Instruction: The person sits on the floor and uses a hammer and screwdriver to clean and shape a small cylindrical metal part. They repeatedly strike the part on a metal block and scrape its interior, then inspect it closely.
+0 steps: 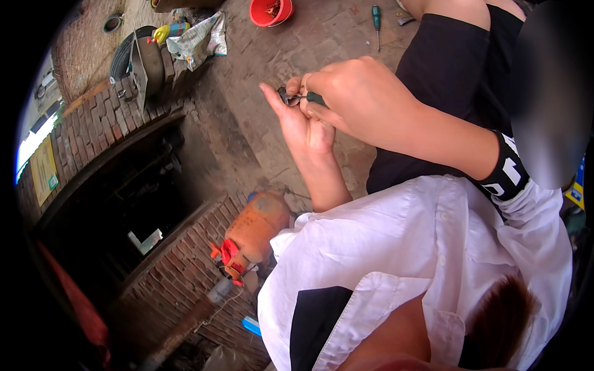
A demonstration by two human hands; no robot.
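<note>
My left hand point(307, 133) is turned up with its thumb stretched out, and its fingers are curled around a small dark metal part point(286, 96). The exact kind of that part is too small to make out. My right hand point(352, 83) comes across from the right, closed on a screwdriver point(315, 98) with a dark green handle. The screwdriver's short shaft reaches to the metal part; its tip is hard to see there. Both hands are close together, and the right one hides some of the left fingers.
On the paved ground lie another green-handled screwdriver point(376, 17) and a red bucket point(263, 18) with small things inside. An orange gas cylinder point(257, 226) stands beside the brick wall point(176, 263). A tyre point(127, 52) and a crumpled white sack point(201, 42) are at the upper left.
</note>
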